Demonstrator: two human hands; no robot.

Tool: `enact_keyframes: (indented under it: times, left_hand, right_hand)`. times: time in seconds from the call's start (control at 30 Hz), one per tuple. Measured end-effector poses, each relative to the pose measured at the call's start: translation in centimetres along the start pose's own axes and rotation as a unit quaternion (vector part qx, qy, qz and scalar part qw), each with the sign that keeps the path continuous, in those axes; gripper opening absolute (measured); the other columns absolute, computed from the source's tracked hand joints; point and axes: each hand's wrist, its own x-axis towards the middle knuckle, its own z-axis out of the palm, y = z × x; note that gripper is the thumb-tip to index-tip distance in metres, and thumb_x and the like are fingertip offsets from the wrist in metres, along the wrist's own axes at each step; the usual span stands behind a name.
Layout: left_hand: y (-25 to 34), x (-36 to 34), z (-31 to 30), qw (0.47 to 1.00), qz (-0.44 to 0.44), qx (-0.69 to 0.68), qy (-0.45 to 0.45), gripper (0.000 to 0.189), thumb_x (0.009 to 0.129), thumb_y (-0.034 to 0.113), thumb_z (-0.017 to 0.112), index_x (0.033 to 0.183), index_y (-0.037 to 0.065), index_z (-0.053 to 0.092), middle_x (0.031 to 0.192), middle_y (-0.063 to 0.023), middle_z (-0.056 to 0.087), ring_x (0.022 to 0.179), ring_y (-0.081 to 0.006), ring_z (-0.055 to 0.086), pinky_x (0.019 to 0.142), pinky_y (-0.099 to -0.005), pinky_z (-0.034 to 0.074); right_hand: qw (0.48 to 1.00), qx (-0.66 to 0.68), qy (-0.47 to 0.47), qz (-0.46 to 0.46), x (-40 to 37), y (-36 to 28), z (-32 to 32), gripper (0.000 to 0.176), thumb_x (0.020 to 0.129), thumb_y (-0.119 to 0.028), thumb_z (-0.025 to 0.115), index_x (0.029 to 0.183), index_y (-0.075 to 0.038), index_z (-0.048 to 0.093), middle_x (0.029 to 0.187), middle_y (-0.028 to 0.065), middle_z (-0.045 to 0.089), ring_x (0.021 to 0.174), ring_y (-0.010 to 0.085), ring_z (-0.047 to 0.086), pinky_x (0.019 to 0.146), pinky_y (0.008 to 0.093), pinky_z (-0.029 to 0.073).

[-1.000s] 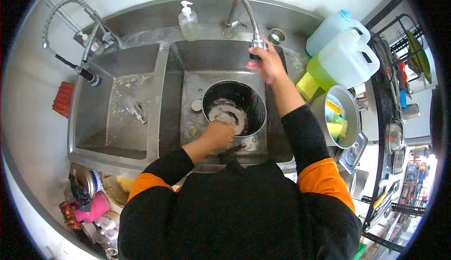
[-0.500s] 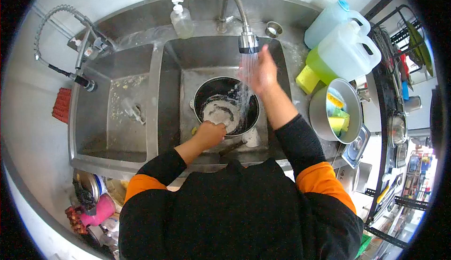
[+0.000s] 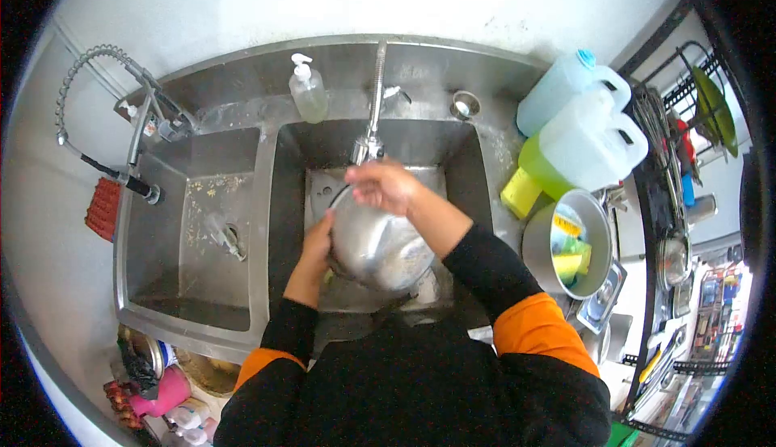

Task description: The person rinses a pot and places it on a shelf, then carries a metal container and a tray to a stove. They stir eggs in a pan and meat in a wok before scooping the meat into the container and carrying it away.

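Note:
A metal pot (image 3: pixel 380 245) is tipped over in the right sink basin, its shiny outside facing up at me. My left hand (image 3: pixel 318 238) grips it at its left edge. Above the pot's far side, my right hand (image 3: pixel 386 188) is open with fingers stretched out to the left, holding nothing. Just beyond those fingers hangs the tap head (image 3: pixel 369 149) on its flexible neck. Near the basin's front, partly behind the pot, lies a white object (image 3: pixel 428 287).
Left of the hands is a second basin (image 3: pixel 218 285) with food scraps and a second spray tap (image 3: pixel 141 184). A soap pump bottle (image 3: pixel 309 95) stands behind. To the right are large jugs (image 3: pixel 578 144), a yellow sponge (image 3: pixel 521 192) and a pot of sponges (image 3: pixel 529 245).
The pot has been tipped from upright to showing its outside. My left hand moved to its left edge, the right hand moved left and nearer, and the tap head swung left.

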Motion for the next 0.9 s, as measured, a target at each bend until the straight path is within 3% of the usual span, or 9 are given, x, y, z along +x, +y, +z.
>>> enact_keyframes:
  times: [0.13, 0.3, 0.37, 0.43, 0.53, 0.6, 0.8, 0.87, 0.9]
  left_hand:
    - [1.9, -2.3, -5.4, 0.973, -0.051, -0.22, -0.054, 0.057, 0.085, 0.046, 0.037, 0.118, 0.0, 0.041, 0.117, -0.0162, 0.046, 0.105, -0.0275, 0.047, 0.088, -0.041, 0.037]
    - [7.9, -7.5, -5.4, 0.959, 0.016, -0.281, -0.022, 0.052, 0.086, 0.04, 0.036, 0.122, 0.002, 0.037, 0.122, -0.0152, 0.042, 0.109, -0.0283, 0.044, 0.089, -0.0409, 0.037]
    - [8.9, -8.1, -5.5, 0.956, 0.043, -0.29, -0.022, 0.051, 0.086, 0.039, 0.037, 0.122, 0.002, 0.037, 0.122, -0.015, 0.041, 0.109, -0.0281, 0.044, 0.089, -0.0406, 0.037]
    - [9.4, -8.3, -5.7, 0.955, 0.055, -0.292, -0.02, 0.051, 0.086, 0.038, 0.037, 0.122, 0.002, 0.037, 0.122, -0.0149, 0.041, 0.108, -0.0279, 0.044, 0.089, -0.0404, 0.037]
    - [9.4, -9.4, -5.9, 0.956, 0.055, -0.288, -0.017, 0.05, 0.086, 0.037, 0.038, 0.122, 0.002, 0.037, 0.122, -0.0147, 0.041, 0.108, -0.0275, 0.044, 0.089, -0.0401, 0.037]
    - [9.4, -9.8, -5.9, 0.958, 0.055, -0.282, -0.013, 0.05, 0.086, 0.036, 0.038, 0.122, 0.002, 0.037, 0.122, -0.0146, 0.041, 0.108, -0.0273, 0.044, 0.089, -0.0399, 0.038]
    - [9.2, -10.4, -5.8, 0.966, 0.047, -0.253, -0.012, 0.049, 0.086, 0.034, 0.039, 0.122, 0.002, 0.036, 0.122, -0.0142, 0.041, 0.108, -0.0267, 0.044, 0.088, -0.0392, 0.038]
    - [9.1, -10.7, -5.8, 0.969, 0.046, -0.243, -0.02, 0.048, 0.086, 0.033, 0.039, 0.122, 0.002, 0.036, 0.122, -0.0141, 0.041, 0.108, -0.0265, 0.044, 0.088, -0.039, 0.038]
    - [9.1, -11.1, -5.8, 0.97, 0.047, -0.239, -0.021, 0.048, 0.086, 0.033, 0.039, 0.122, 0.002, 0.036, 0.122, -0.014, 0.041, 0.108, -0.0264, 0.044, 0.088, -0.0389, 0.038]
  right_hand:
    - [0.993, 0.007, -0.053, 0.104, -1.4, 0.7, 0.2, 0.016, 0.077, -0.009, 0.054, 0.091, -0.004, 0.051, 0.066, 0.0084, 0.055, 0.055, 0.0183, 0.055, 0.05, 0.0294, 0.049]
    - [0.951, -0.248, 0.161, -0.086, 3.5, -2.3, -4.2, 0.017, 0.081, -0.016, 0.049, 0.091, -0.003, 0.053, 0.071, 0.0122, 0.056, 0.065, 0.0237, 0.056, 0.061, 0.0351, 0.047]
    - [0.799, -0.423, 0.303, -0.302, 9.5, -2.7, -9.6, 0.021, 0.082, -0.019, 0.048, 0.095, -0.003, 0.049, 0.079, 0.0184, 0.056, 0.077, 0.0326, 0.055, 0.069, 0.0397, 0.044]
    - [0.705, -0.461, 0.411, -0.348, 13.0, -4.4, -12.3, 0.027, 0.082, -0.021, 0.047, 0.102, -0.002, 0.044, 0.089, 0.0239, 0.054, 0.086, 0.0388, 0.052, 0.074, 0.0413, 0.041]
    - [0.743, -0.489, 0.38, -0.252, 16.5, -6.6, -14.0, 0.031, 0.078, -0.017, 0.05, 0.103, -0.002, 0.038, 0.096, 0.0221, 0.051, 0.087, 0.037, 0.052, 0.074, 0.0422, 0.04]
    - [0.714, -0.476, 0.408, -0.312, 18.9, -8.2, -13.5, 0.03, 0.076, -0.013, 0.049, 0.1, -0.002, 0.035, 0.093, 0.0243, 0.051, 0.087, 0.0402, 0.051, 0.074, 0.0425, 0.04]
    - [0.769, -0.416, 0.364, -0.322, 18.8, -8.4, -12.4, 0.031, 0.075, -0.008, 0.047, 0.1, -0.003, 0.031, 0.087, 0.0225, 0.051, 0.081, 0.037, 0.052, 0.072, 0.0415, 0.04]
    - [0.792, -0.413, 0.322, -0.312, 18.5, -3.8, -14.3, 0.035, 0.078, -0.012, 0.051, 0.102, -0.005, 0.027, 0.078, 0.0169, 0.048, 0.072, 0.0297, 0.053, 0.065, 0.0391, 0.041]
    - [0.867, -0.298, 0.317, -0.242, 15.6, -2.0, -13.4, 0.036, 0.077, -0.014, 0.053, 0.102, -0.007, 0.027, 0.072, 0.0129, 0.046, 0.067, 0.0248, 0.051, 0.061, 0.0382, 0.041]
